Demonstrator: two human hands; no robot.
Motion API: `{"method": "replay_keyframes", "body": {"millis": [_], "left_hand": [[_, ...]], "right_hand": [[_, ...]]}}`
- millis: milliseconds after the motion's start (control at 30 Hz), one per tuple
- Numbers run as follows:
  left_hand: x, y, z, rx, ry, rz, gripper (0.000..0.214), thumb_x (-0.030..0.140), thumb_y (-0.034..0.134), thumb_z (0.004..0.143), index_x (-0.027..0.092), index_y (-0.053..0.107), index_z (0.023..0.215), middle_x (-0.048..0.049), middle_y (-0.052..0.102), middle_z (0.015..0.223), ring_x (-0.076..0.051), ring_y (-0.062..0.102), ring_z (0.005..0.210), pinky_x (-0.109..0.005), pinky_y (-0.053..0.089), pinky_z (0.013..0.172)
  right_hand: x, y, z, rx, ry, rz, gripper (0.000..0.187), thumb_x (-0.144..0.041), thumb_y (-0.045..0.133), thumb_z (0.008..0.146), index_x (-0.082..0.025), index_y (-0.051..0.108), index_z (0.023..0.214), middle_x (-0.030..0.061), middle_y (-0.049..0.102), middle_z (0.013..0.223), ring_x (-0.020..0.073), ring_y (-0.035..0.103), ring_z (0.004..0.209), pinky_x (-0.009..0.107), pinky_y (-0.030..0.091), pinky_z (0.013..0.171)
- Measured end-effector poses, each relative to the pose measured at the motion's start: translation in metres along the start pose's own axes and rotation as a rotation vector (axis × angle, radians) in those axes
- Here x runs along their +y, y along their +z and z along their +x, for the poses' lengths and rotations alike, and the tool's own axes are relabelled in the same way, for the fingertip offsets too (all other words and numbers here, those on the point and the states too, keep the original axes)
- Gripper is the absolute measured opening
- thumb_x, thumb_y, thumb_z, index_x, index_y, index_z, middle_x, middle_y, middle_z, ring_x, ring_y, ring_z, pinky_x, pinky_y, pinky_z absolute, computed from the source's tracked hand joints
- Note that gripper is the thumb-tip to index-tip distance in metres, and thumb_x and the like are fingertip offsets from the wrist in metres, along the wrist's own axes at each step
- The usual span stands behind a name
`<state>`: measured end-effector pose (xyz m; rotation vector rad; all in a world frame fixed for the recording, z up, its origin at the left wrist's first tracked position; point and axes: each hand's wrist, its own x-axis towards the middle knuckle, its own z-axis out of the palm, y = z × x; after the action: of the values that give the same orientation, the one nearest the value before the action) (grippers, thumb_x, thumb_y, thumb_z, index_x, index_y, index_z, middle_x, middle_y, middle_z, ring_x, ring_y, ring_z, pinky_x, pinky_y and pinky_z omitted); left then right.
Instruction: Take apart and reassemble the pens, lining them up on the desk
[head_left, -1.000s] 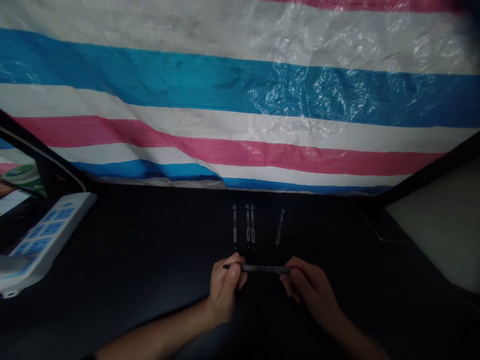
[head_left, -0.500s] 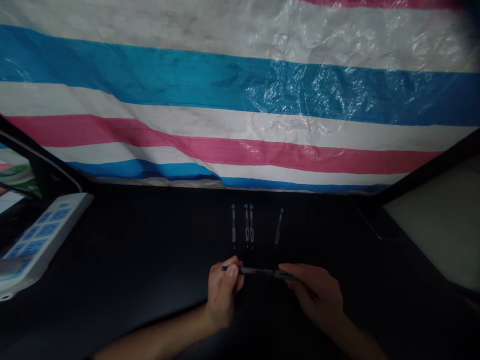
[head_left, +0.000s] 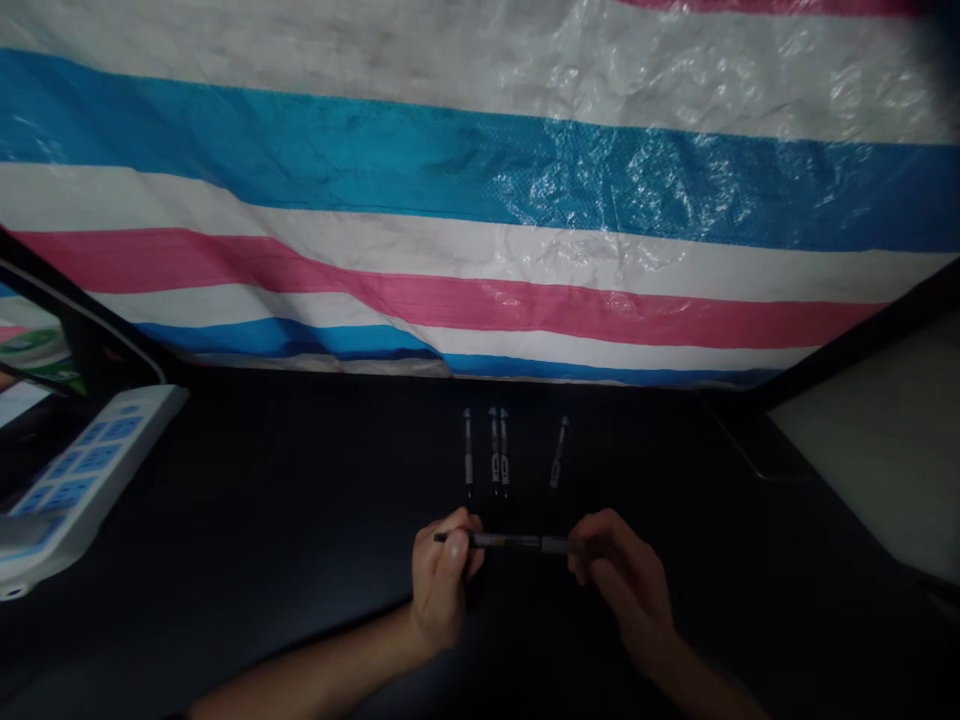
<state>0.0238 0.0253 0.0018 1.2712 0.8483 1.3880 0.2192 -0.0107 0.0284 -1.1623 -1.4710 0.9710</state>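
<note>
A dark pen [head_left: 510, 541] with a grey grip section is held level above the black table. My left hand [head_left: 442, 585] is closed around its left end, thumb on top, and a short dark end pokes out past the thumb. At the pen's other end, the curled fingers of my right hand [head_left: 626, 580] close on the part beyond the grey grip, hiding its tip. Beyond my hands several similar pens lie on the table: one pen [head_left: 469, 450] on the left, a side-by-side pair [head_left: 499, 450], and a slightly slanted pen [head_left: 559, 452] further right.
A white power strip [head_left: 97, 470] with blue socket faces lies at the left of the black table [head_left: 315, 470]. Striped plastic sheeting [head_left: 450, 160] hangs along the back. A pale panel [head_left: 877, 440] stands at the right. The light is dim.
The pen and my left hand have shifted slightly left. My right hand has turned, its fingers now more curled at the pen's right end. The pens on the table have not moved.
</note>
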Motion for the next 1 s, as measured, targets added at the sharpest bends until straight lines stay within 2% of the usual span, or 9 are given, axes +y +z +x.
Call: {"method": "replay_keyframes", "body": {"millis": [100, 167, 267, 433, 567, 733, 833, 900, 1000], "left_hand": [[-0.0036, -0.0024, -0.0011, -0.006, -0.011, -0.002, 0.048, 0.049, 0.038, 0.094, 0.019, 0.039, 0.057, 0.0032, 0.034, 0.048, -0.01, 0.03, 0.044, -0.026, 0.022, 0.044], [-0.0053, -0.0032, -0.0022, -0.008, -0.019, 0.0, 0.048, 0.049, 0.038, 0.094, 0.019, 0.039, 0.057, 0.0026, 0.035, 0.049, -0.01, 0.031, 0.045, -0.026, 0.022, 0.044], [-0.0061, -0.0026, -0.0037, -0.008, -0.025, -0.007, 0.047, 0.049, 0.04, 0.094, 0.019, 0.039, 0.056, 0.0027, 0.034, 0.049, -0.01, 0.031, 0.046, -0.026, 0.023, 0.045], [-0.0056, -0.0009, -0.0039, -0.005, -0.03, -0.032, 0.047, 0.05, 0.039, 0.094, 0.02, 0.037, 0.058, 0.0036, 0.032, 0.049, -0.01, 0.029, 0.045, -0.026, 0.021, 0.044], [-0.0048, -0.0006, -0.0027, -0.002, -0.026, -0.029, 0.047, 0.049, 0.04, 0.094, 0.02, 0.038, 0.057, 0.0035, 0.033, 0.049, -0.01, 0.029, 0.045, -0.026, 0.022, 0.045], [-0.0033, -0.0002, -0.0013, 0.008, -0.031, -0.028, 0.048, 0.05, 0.039, 0.094, 0.019, 0.039, 0.057, 0.0029, 0.035, 0.049, -0.01, 0.031, 0.045, -0.026, 0.023, 0.045], [-0.0039, -0.0004, -0.0008, 0.006, -0.044, -0.045, 0.047, 0.05, 0.04, 0.094, 0.019, 0.039, 0.057, 0.0031, 0.035, 0.049, -0.01, 0.031, 0.044, -0.026, 0.022, 0.044], [-0.0049, -0.0007, -0.0008, 0.007, -0.035, -0.066, 0.046, 0.049, 0.04, 0.094, 0.019, 0.039, 0.058, 0.0036, 0.034, 0.048, -0.01, 0.03, 0.044, -0.026, 0.022, 0.044], [-0.0062, -0.001, -0.0011, 0.007, -0.024, -0.072, 0.046, 0.048, 0.039, 0.095, 0.019, 0.039, 0.059, 0.0038, 0.034, 0.049, -0.01, 0.029, 0.045, -0.026, 0.022, 0.045]], "right_hand": [[0.0023, 0.0009, 0.0004, -0.032, 0.079, -0.023, 0.049, -0.041, 0.034, 0.1, -0.019, 0.049, 0.059, -0.0016, 0.044, 0.054, 0.0111, 0.041, 0.049, 0.025, 0.032, 0.049], [0.0026, 0.0015, 0.0004, -0.023, 0.1, -0.015, 0.042, -0.039, 0.04, 0.099, -0.019, 0.05, 0.063, -0.0019, 0.045, 0.057, 0.0112, 0.043, 0.051, 0.024, 0.033, 0.05], [0.0021, 0.0019, -0.0008, -0.018, 0.084, 0.056, 0.025, -0.041, 0.05, 0.094, -0.02, 0.056, 0.081, -0.0006, 0.052, 0.068, 0.0133, 0.048, 0.058, 0.025, 0.039, 0.055], [0.0027, 0.0027, -0.0029, -0.086, 0.129, 0.037, 0.044, -0.041, 0.037, 0.1, -0.019, 0.051, 0.064, -0.0016, 0.045, 0.057, 0.0116, 0.042, 0.051, 0.026, 0.034, 0.051], [0.0019, 0.0033, -0.0011, -0.04, 0.085, 0.088, 0.022, -0.042, 0.052, 0.093, -0.021, 0.055, 0.088, 0.0006, 0.054, 0.073, 0.0136, 0.049, 0.06, 0.027, 0.04, 0.056], [0.0012, 0.0037, -0.0005, -0.076, 0.135, 0.063, 0.044, -0.042, 0.037, 0.1, -0.019, 0.051, 0.065, -0.0017, 0.045, 0.056, 0.0116, 0.041, 0.051, 0.026, 0.033, 0.05], [0.0005, 0.0039, -0.0016, -0.032, 0.128, 0.101, 0.022, -0.04, 0.051, 0.094, -0.021, 0.054, 0.084, -0.0004, 0.053, 0.071, 0.0128, 0.048, 0.059, 0.026, 0.04, 0.057], [-0.0002, 0.004, -0.0013, -0.011, 0.106, 0.139, 0.02, -0.042, 0.054, 0.093, -0.022, 0.054, 0.094, 0.0002, 0.055, 0.077, 0.0133, 0.05, 0.062, 0.027, 0.043, 0.059], [-0.0011, 0.0045, 0.0011, -0.022, 0.141, 0.135, 0.031, -0.043, 0.043, 0.098, -0.02, 0.055, 0.08, -0.0009, 0.053, 0.066, 0.0112, 0.047, 0.054, 0.025, 0.039, 0.053]]}}
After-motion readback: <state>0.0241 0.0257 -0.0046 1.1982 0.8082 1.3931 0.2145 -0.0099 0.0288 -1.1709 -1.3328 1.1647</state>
